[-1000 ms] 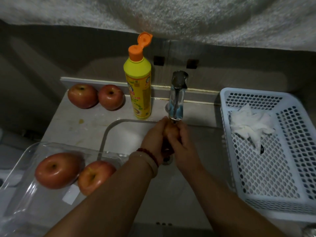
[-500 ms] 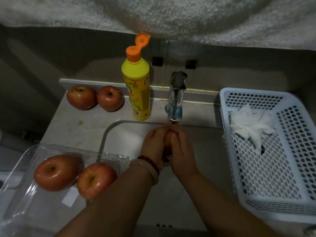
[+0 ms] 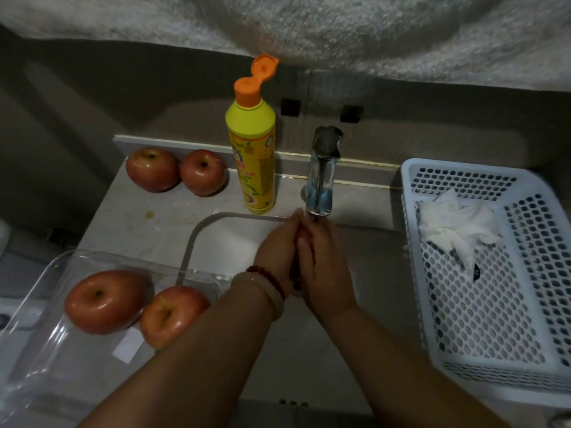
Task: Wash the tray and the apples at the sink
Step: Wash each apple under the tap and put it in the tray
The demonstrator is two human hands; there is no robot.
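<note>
Both hands are cupped together over the sink (image 3: 197, 239), just under the tap (image 3: 321, 174). My left hand (image 3: 275, 251) and my right hand (image 3: 329, 267) press an apple (image 3: 304, 240) between them; only a reddish sliver of it shows. A clear plastic tray (image 3: 123, 257) rests at the near left, overlapping the sink's corner, with two wet red apples (image 3: 105, 301) (image 3: 173, 315) in it. Two more apples (image 3: 153, 169) (image 3: 204, 173) sit on the counter at the back left.
A yellow dish-soap bottle (image 3: 251, 156) with its orange cap flipped open stands left of the tap. A white perforated basket (image 3: 494, 304) holding a crumpled white cloth (image 3: 457, 230) fills the counter to the right of the sink.
My hands have closed further around the apple and turned it, so less of it shows than a second ago. Everything else stays where it was.
</note>
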